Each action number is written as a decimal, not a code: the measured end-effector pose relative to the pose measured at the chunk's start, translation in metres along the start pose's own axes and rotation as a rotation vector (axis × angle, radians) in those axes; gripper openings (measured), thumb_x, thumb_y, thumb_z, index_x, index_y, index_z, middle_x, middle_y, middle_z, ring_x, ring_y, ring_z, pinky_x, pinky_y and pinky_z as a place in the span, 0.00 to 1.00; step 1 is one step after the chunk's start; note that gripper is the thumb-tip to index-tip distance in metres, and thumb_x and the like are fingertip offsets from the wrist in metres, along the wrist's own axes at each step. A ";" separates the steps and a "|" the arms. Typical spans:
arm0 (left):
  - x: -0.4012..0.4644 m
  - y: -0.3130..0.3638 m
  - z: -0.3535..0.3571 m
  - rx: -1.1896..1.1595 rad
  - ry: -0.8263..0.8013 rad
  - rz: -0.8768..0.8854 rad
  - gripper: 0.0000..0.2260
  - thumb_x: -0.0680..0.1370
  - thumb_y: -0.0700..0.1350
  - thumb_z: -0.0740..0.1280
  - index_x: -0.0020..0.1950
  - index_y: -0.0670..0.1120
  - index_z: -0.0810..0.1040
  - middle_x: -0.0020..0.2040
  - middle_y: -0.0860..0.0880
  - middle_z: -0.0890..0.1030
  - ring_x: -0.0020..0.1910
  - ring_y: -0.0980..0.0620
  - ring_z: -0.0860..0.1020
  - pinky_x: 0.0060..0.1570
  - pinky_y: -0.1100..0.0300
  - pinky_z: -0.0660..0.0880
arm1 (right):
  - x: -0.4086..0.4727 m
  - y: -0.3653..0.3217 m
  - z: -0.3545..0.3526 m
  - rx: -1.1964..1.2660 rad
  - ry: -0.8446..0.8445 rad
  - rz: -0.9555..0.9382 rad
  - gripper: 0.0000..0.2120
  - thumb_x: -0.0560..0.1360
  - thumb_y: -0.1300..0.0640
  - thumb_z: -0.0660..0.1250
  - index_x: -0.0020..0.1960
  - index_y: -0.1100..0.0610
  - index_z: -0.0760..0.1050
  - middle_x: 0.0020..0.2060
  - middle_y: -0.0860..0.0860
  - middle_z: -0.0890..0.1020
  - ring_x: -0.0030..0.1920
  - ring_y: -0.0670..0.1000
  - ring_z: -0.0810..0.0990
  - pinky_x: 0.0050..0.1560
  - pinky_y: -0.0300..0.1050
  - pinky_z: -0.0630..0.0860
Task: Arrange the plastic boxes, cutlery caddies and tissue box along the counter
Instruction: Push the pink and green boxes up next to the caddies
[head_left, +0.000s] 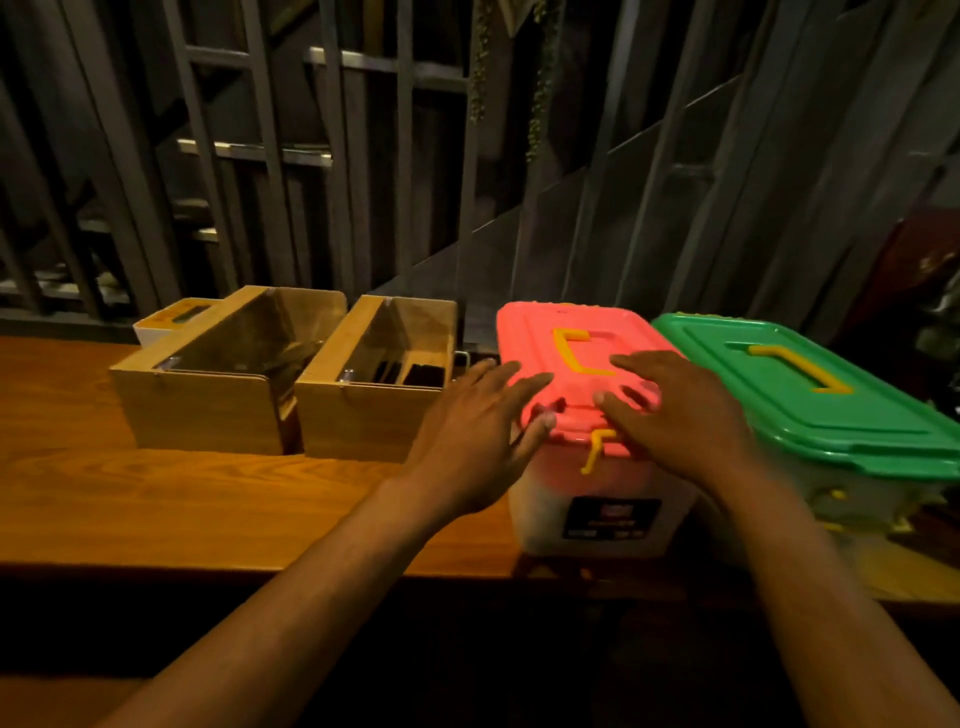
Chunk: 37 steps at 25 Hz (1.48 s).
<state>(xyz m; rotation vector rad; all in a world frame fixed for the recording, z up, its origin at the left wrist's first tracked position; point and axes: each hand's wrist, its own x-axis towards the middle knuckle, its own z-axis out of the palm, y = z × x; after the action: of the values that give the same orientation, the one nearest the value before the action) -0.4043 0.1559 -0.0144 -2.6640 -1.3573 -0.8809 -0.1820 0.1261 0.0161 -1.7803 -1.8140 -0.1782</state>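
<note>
Both hands, left hand (475, 431) and right hand (675, 415), lie open and flat on the pink-lidded box (571, 332). Rigid, smooth plastic, probably light; best gripped at both side walls.

A row is borne along the back of the wooden counter (208, 499), made up from left to right of a white tissue box (156, 325), two wooden cutlery caddies (208, 395) (363, 410) set just beside each other, a pink-lidded plastic box (587, 499) and a green-lidded plastic box (831, 415).
</note>
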 end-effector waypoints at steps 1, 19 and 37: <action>-0.001 0.011 0.007 -0.002 -0.044 -0.018 0.25 0.79 0.64 0.54 0.75 0.60 0.61 0.77 0.49 0.65 0.75 0.47 0.60 0.70 0.50 0.62 | -0.007 0.017 -0.006 -0.012 -0.061 0.047 0.34 0.67 0.29 0.65 0.66 0.47 0.76 0.67 0.51 0.77 0.66 0.53 0.74 0.65 0.48 0.68; 0.025 -0.018 0.040 0.155 0.021 -0.092 0.33 0.74 0.72 0.46 0.75 0.57 0.60 0.75 0.48 0.63 0.74 0.48 0.61 0.60 0.47 0.75 | 0.039 0.053 0.057 -0.158 -0.106 -0.174 0.38 0.66 0.35 0.71 0.73 0.38 0.63 0.74 0.47 0.69 0.70 0.57 0.68 0.67 0.62 0.66; 0.116 -0.085 0.073 0.178 0.006 -0.115 0.29 0.77 0.69 0.53 0.74 0.56 0.61 0.76 0.47 0.63 0.74 0.45 0.62 0.56 0.44 0.77 | 0.131 0.056 0.102 -0.215 -0.138 -0.080 0.37 0.70 0.33 0.68 0.75 0.37 0.58 0.76 0.46 0.64 0.73 0.58 0.63 0.71 0.63 0.61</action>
<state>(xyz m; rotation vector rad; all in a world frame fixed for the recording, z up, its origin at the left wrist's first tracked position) -0.3804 0.3136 -0.0380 -2.4717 -1.5223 -0.7380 -0.1521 0.2945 -0.0203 -1.9075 -2.0317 -0.2978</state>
